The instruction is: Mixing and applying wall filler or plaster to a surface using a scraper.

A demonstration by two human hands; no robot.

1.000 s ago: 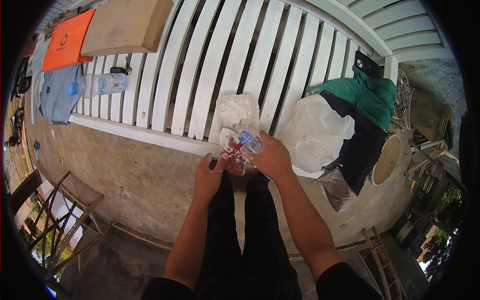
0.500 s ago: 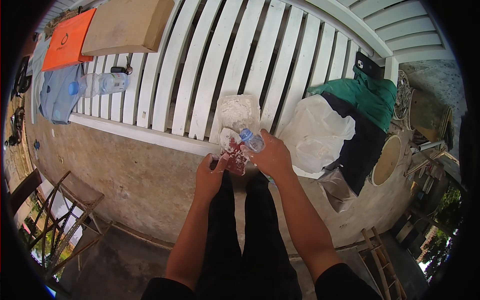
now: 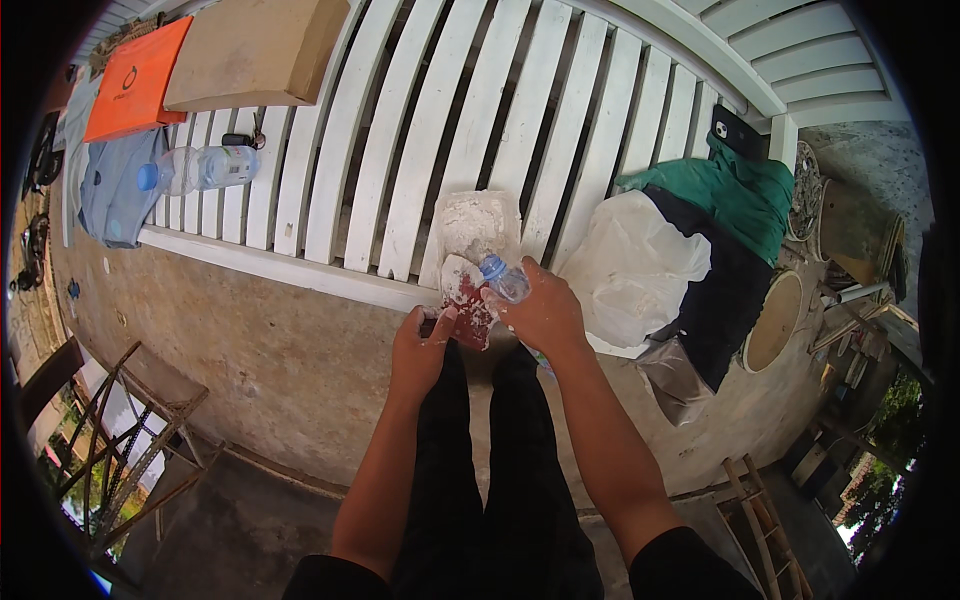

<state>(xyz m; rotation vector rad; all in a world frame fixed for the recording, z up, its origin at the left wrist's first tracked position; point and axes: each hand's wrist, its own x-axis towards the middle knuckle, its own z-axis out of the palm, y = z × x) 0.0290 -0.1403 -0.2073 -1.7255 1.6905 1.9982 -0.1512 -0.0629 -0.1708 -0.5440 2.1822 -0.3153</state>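
My left hand (image 3: 423, 342) is closed on the lower left edge of a flat, dark red piece (image 3: 472, 325), partly coated with crumbly white powder. In my right hand (image 3: 548, 312) is a small clear plastic bottle (image 3: 511, 285), tilted with its blue cap toward the upper left. The bottle is just beside the piece's right edge; whether they touch I cannot tell. Right beyond them, at the bench's near edge, sits a shallow white tray (image 3: 478, 205) with white powder in it. White specks cling to my fingers.
The white slatted bench (image 3: 390, 150) bears a crumpled white plastic bag (image 3: 640, 270), green cloth (image 3: 750, 205) and a phone (image 3: 735, 128) at right. Leftward lie a large bottle (image 3: 205, 168), keys (image 3: 240, 139), a cardboard box (image 3: 250, 50) and an orange bag (image 3: 138, 82).
The small bottle's cap has shifted very slightly downward. Both hands keep their holds, and everything else looks the same.
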